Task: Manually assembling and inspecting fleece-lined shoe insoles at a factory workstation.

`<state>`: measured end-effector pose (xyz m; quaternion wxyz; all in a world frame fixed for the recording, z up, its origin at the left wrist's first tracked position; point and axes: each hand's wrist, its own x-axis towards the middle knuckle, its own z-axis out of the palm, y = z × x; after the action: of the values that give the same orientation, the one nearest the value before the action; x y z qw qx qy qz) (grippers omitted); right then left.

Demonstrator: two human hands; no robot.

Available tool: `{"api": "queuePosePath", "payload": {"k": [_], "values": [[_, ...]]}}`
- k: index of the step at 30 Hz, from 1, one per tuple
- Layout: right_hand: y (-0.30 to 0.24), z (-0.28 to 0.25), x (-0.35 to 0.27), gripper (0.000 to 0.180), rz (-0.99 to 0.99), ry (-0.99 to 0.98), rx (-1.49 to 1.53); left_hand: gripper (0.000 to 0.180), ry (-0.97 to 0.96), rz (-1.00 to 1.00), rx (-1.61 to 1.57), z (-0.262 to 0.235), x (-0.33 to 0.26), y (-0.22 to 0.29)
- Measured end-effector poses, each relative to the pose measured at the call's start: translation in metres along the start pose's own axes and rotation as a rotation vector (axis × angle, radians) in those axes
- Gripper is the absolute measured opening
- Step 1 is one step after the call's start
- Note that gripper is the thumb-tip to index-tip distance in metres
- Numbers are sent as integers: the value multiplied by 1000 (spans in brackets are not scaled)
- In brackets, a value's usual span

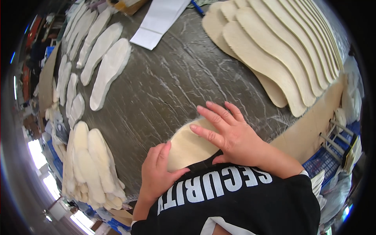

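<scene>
Item: one beige insole, lying on the grey marbled table, near edge, against my chest. My right hand lies flat and open on its far end, fingers spread; my left hand curls loosely around its near-left edge. Far right: fanned stack of beige insoles. Left: fleecy white insoles in rows, a heap nearer. Right, below the table: blue crate, contents unclear.

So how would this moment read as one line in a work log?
left hand: flat on insole | right hand: pressing same insole | surface: dark worktable | nearby: fanned tan insoles, white fleece insoles
</scene>
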<state>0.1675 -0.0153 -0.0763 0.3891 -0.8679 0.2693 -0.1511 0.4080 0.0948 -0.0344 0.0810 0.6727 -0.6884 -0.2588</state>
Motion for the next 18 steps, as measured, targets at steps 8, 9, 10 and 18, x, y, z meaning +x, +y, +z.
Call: {"api": "queuePosePath", "payload": {"k": [8, 9, 10, 18], "values": [[-1, 5, 4, 103, 12, -101, -81, 63, -119, -229, -359, -29, -7, -8], [0, 5, 3, 103, 2, -123, -84, 63, -110, -245, -375, -30, -9, -14], [-1, 5, 3, 101, 22, -112, -90, 53, -137, -241, -327, -34, -14, -21], [-2, 2, 4, 95, 67, -103, -182, 12, -54, -291, -377, -27, -2, -22]]}}
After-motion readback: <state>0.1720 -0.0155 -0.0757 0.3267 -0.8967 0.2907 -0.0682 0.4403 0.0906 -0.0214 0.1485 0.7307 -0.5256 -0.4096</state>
